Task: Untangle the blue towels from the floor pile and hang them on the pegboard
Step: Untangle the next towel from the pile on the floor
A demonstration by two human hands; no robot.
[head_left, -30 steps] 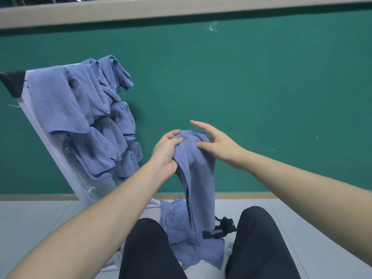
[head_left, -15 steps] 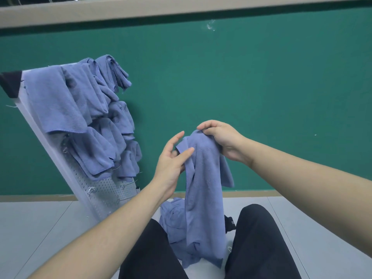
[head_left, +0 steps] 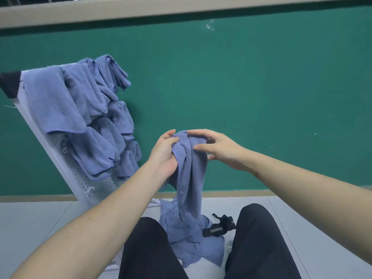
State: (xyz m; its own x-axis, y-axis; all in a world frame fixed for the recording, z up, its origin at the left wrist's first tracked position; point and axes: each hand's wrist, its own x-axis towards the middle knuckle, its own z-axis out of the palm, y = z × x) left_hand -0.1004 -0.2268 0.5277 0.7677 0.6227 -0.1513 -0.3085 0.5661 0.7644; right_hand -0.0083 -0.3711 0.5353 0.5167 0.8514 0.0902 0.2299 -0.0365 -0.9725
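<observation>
A blue towel [head_left: 190, 178] hangs in front of me, its top bunched between both hands. My left hand [head_left: 165, 154] grips the towel's upper left edge. My right hand [head_left: 217, 150] rests on its top from the right, thumb over the fold, fingers spread. The towel's lower end trails into the blue pile [head_left: 189, 238] on the floor between my knees. At the left leans the white pegboard [head_left: 88, 184], with several blue towels [head_left: 80, 117] hanging on it.
A green wall [head_left: 261, 97] stands behind everything. A small black clip-like object [head_left: 219, 228] lies on the grey floor [head_left: 30, 218] beside the pile. My dark-trousered knees [head_left: 259, 238] flank the pile. A dark cap [head_left: 10, 83] covers the pegboard's top left corner.
Half a second ago my right hand pinched the towel's top and my left was open. Now my left hand grips the towel and the right fingers have spread.
</observation>
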